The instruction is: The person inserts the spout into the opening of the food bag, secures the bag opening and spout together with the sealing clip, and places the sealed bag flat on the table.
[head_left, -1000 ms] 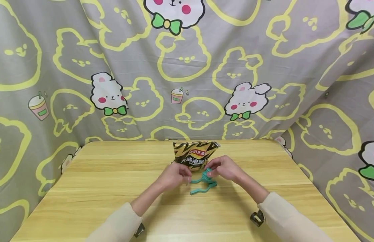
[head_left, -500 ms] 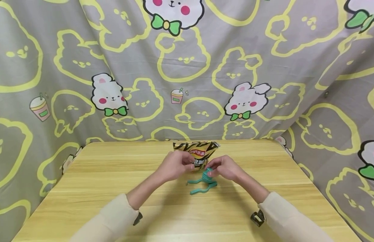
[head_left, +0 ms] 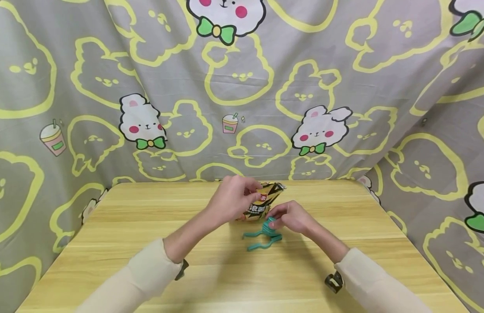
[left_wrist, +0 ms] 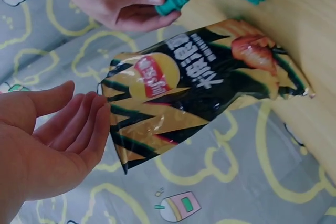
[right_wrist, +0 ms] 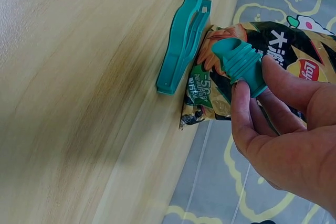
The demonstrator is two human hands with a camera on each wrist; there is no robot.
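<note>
A black and gold Lay's chip bag [head_left: 274, 190] stands upright near the back of the table. My left hand [head_left: 232, 198] is in front of its upper left part, and in the left wrist view the loosely bent fingers [left_wrist: 86, 124] have their tips right at the bag's top edge. With thumb and fingers my right hand [head_left: 292, 215] pinches a ridged teal spout [right_wrist: 241, 66] just in front of the bag's lower right. Below it a long teal bag clip [right_wrist: 178, 45] lies on the wood, its two arms spread apart.
The pale wooden table [head_left: 128, 243] reaches back to a grey curtain [head_left: 179, 78] printed with yellow outlines and white rabbits. More curtain hangs along the right side. A black strap [head_left: 333, 281] shows under the right sleeve.
My left hand has risen from beside the clip's arm, moving up and away to the top of the chip bag. My right hand keeps its pinch on the spout in the same place.
</note>
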